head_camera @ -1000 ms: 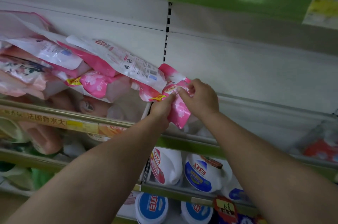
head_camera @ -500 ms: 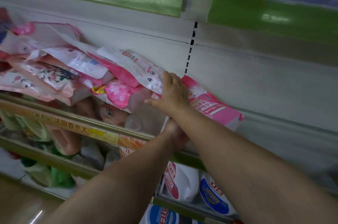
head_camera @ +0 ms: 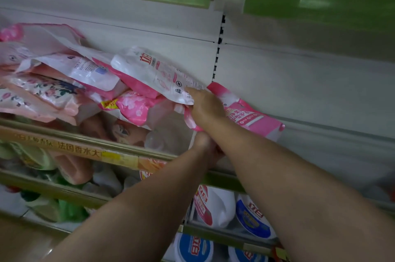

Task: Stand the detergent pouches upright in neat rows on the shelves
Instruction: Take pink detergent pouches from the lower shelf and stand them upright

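1. Left of the frame: a slumped heap of pink and white detergent pouches (head_camera: 70, 82) lies flat and overlapping on the shelf (head_camera: 89, 140) — none upright, so the rows are not yet made.
2. Centre: the white pouch (head_camera: 158, 73) on top of the heap now rests against the right hand (head_camera: 205, 108), which a second ago was pinching a pouch's top edge; its fingers lie flat over the pink pouch (head_camera: 254, 118), pressing rather than clasping.
3. That pink pouch, held up in front a second ago, now lies tilted at mid-frame, right of the heap — placed, not stood.
4. Below it, the left hand (head_camera: 205, 144) reaches up under the pouch's lower end; its fingers are hidden, so I cannot tell its grip.
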`<action>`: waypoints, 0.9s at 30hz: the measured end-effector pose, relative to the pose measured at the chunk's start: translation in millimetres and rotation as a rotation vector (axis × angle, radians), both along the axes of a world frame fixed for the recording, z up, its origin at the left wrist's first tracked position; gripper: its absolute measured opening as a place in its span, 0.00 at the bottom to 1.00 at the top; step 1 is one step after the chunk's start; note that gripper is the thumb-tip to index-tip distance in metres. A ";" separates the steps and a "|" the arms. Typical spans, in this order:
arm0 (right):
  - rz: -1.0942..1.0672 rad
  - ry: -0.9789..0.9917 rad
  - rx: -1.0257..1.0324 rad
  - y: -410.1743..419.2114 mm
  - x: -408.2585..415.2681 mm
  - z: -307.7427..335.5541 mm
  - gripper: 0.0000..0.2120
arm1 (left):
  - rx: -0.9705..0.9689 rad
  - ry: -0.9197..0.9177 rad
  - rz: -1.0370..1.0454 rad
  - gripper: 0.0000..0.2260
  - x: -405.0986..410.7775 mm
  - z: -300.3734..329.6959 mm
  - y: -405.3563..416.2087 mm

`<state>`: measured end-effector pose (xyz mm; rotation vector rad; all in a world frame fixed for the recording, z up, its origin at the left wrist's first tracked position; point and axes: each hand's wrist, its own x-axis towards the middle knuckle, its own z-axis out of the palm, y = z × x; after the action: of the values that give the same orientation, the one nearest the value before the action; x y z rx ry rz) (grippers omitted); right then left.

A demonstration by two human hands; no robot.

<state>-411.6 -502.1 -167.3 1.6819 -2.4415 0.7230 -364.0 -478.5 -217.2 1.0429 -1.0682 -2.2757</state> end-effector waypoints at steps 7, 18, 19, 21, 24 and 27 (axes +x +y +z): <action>-0.034 -0.163 -0.248 28.5 -15.9 11.8 0.11 | -0.168 -0.314 0.213 0.15 -0.6 12.6 -15.4; -0.215 -1.158 -0.590 84.4 -32.7 20.5 0.03 | -0.525 -0.200 0.223 0.23 13.9 50.2 -52.2; -0.226 -1.208 -0.582 88.8 -32.6 19.8 0.03 | -0.536 -0.200 0.192 0.24 12.8 51.3 -52.8; -0.253 -1.261 -0.585 95.6 -33.4 17.8 0.03 | -0.571 -0.221 0.108 0.26 9.4 52.9 -51.8; -0.325 -1.243 -0.614 104.6 -35.7 21.8 0.08 | -0.538 -0.251 0.058 0.27 2.5 57.7 -48.6; -0.382 -1.163 -0.646 109.8 -38.1 33.0 0.13 | -0.553 -0.312 0.059 0.26 -5.3 64.5 -45.6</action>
<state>-449.7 -392.3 -134.2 0.5122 -2.3867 2.5364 -369.2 -524.0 -152.7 1.1774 -1.6420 -1.6450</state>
